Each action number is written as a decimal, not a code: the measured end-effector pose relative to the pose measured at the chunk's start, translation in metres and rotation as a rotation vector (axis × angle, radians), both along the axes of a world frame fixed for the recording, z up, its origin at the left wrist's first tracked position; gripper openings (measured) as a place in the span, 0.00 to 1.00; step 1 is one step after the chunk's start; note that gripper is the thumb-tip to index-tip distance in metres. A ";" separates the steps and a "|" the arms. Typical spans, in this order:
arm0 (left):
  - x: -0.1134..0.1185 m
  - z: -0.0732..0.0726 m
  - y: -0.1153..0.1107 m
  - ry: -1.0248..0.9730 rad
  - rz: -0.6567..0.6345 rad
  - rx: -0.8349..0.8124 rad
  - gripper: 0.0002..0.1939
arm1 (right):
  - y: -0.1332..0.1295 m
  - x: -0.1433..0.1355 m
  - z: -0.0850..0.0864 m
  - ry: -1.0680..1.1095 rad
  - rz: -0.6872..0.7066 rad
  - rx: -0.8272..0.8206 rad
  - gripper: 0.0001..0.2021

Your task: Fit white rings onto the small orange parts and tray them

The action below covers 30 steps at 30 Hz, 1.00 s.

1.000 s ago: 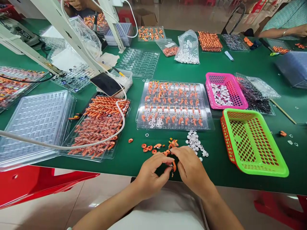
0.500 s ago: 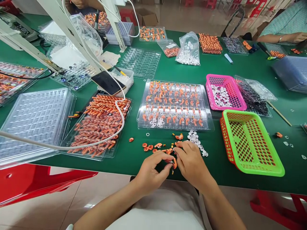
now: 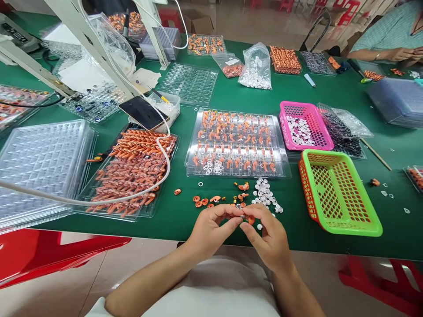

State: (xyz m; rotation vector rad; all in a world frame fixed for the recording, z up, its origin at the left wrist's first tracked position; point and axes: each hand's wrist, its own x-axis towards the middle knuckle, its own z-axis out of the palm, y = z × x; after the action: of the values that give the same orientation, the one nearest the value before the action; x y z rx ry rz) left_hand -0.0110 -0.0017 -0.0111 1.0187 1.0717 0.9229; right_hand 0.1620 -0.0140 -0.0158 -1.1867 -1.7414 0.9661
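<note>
In front of me, near the table's edge, my left hand (image 3: pixel 213 231) and my right hand (image 3: pixel 269 233) meet fingertip to fingertip. Both are closed in a pinch on a small orange plastic part (image 3: pixel 251 219), curved like an earbud shell. Fingers cover much of it, and a thin metallic bit shows at the left fingertips. Just beyond lie loose orange pieces (image 3: pixel 215 199), some round and some curved, with tiny yellow bits among them. White round caps (image 3: pixel 263 192) are scattered beyond my right hand.
A clear tray (image 3: pixel 238 145) of orange parts and white rings lies ahead. Right of it stand a pink basket (image 3: pixel 325 136) with white pieces and a green basket (image 3: pixel 373 220). Left are a tray of orange parts (image 3: pixel 127 176), a phone (image 3: pixel 142 112) and a white cable (image 3: pixel 161 174). Another person (image 3: pixel 386 42) sits far right.
My right hand has come back from the loose pieces to my left hand. Its fingers now touch the orange part. The view has shifted slightly.
</note>
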 end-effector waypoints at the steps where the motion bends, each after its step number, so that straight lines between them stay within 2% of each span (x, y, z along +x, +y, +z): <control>1: 0.002 0.001 0.000 0.036 0.001 0.020 0.05 | 0.000 0.000 -0.001 0.000 -0.019 0.005 0.11; 7: 0.011 0.003 -0.002 0.251 0.055 0.177 0.04 | -0.001 0.002 -0.001 -0.035 -0.099 0.088 0.09; 13: 0.017 -0.001 -0.001 0.265 0.029 0.224 0.03 | -0.002 0.000 -0.007 -0.070 -0.143 0.152 0.08; 18: 0.015 0.003 0.002 0.227 -0.035 0.189 0.05 | 0.000 0.003 -0.009 -0.058 -0.147 0.140 0.07; 21: 0.010 0.006 0.005 0.056 -0.138 0.078 0.09 | 0.001 0.008 -0.006 0.028 -0.075 0.026 0.06; 24: 0.005 0.006 0.009 -0.110 -0.204 -0.032 0.11 | 0.002 0.015 -0.001 0.161 0.072 -0.151 0.05; 27: 0.002 0.005 0.013 -0.166 -0.277 -0.066 0.11 | 0.005 0.020 0.002 0.271 0.209 -0.324 0.06; 30: -0.002 0.005 0.016 -0.124 -0.393 -0.011 0.10 | 0.008 0.022 0.001 0.364 0.333 -0.502 0.09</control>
State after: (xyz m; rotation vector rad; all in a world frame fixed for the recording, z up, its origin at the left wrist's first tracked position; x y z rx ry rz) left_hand -0.0132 0.0147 -0.0064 1.0988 0.7362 0.6490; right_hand 0.1843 -0.0062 -0.0146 -0.9416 -1.4649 1.7777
